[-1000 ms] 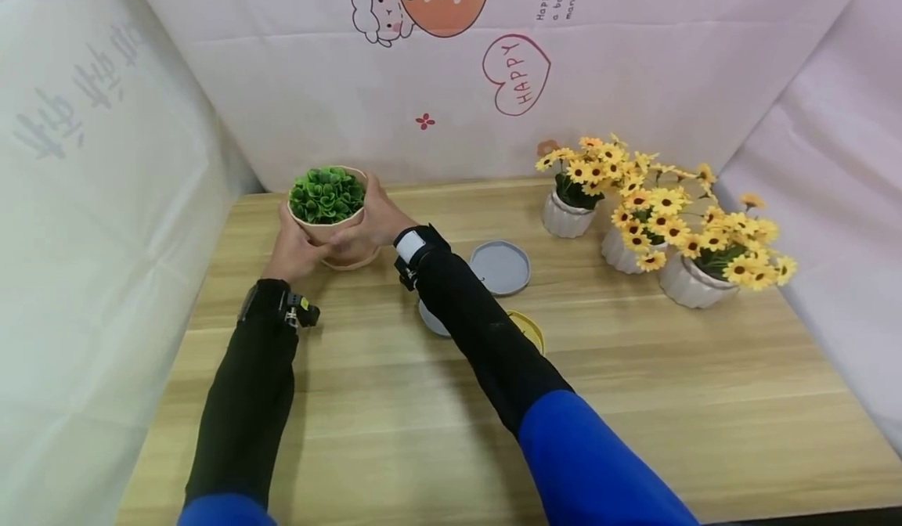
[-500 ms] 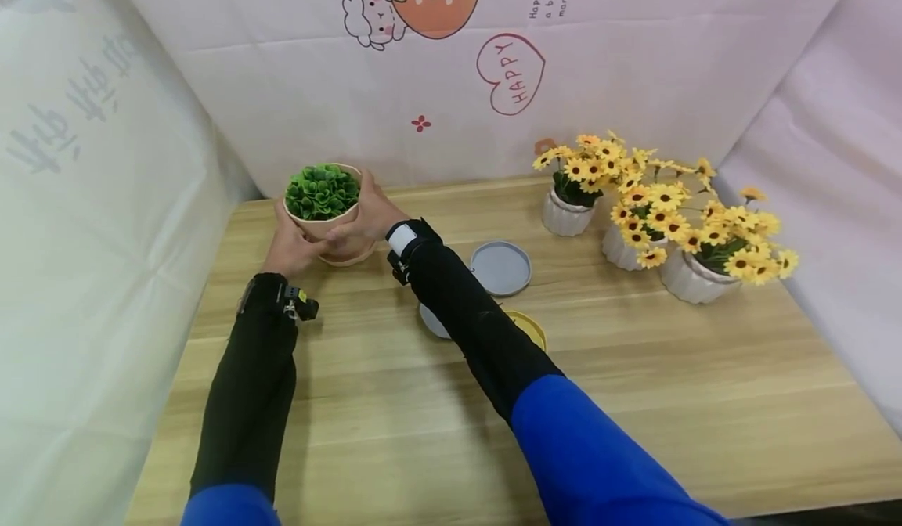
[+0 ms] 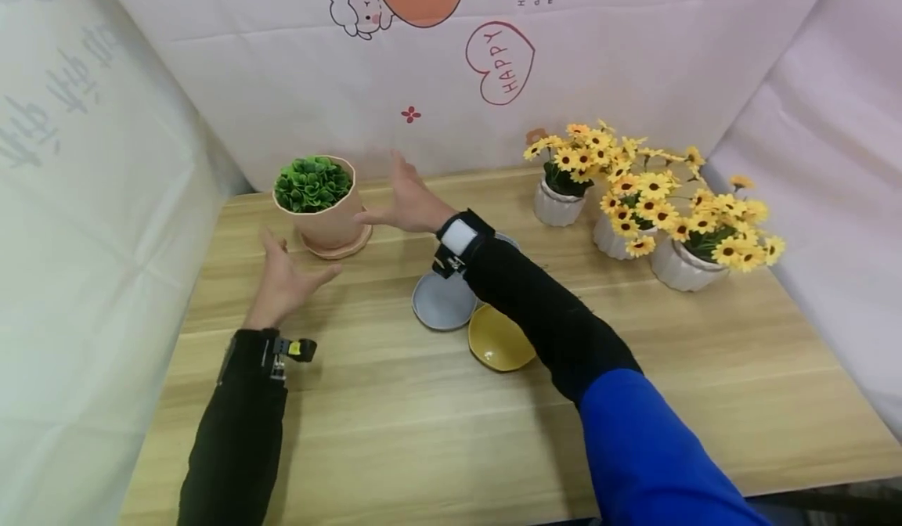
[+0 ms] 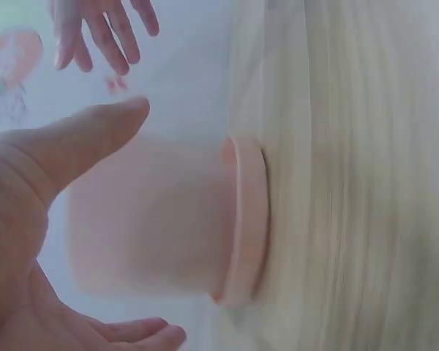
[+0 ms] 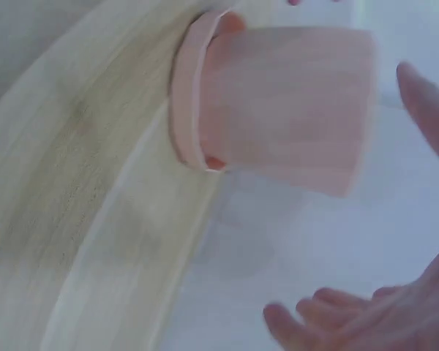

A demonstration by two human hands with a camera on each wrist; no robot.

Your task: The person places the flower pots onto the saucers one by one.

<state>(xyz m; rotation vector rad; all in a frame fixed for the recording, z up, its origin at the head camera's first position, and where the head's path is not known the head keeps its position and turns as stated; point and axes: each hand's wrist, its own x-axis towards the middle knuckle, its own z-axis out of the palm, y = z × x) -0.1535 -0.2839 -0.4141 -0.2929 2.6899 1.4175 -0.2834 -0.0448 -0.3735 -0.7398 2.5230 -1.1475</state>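
A pink flower pot [image 3: 331, 225] with a bushy green plant [image 3: 313, 185] stands upright in its pink saucer [image 3: 338, 250] at the table's back left. My left hand [image 3: 282, 285] is off the pot, in front of it, thumb and fingers spread. To the pot's right, my right hand [image 3: 412, 201] is spread too, thumb pointing at the pot. In the left wrist view the pot [image 4: 154, 219] shows between thumb and fingers with a gap around it. The right wrist view has the pot [image 5: 293, 106] beyond the spread fingers.
Two grey saucers, the nearer grey saucer [image 3: 444, 301] and one mostly under the right forearm, lie mid-table beside a yellow saucer [image 3: 496, 340]. Three white pots with yellow flowers stand back right, one white pot [image 3: 558, 205] farthest back. A printed cloth [image 3: 282, 80] hangs behind the table.
Both hands have let go of the pot: the left drew back toward the front, the right moved off to the right. The pot stays in its saucer.
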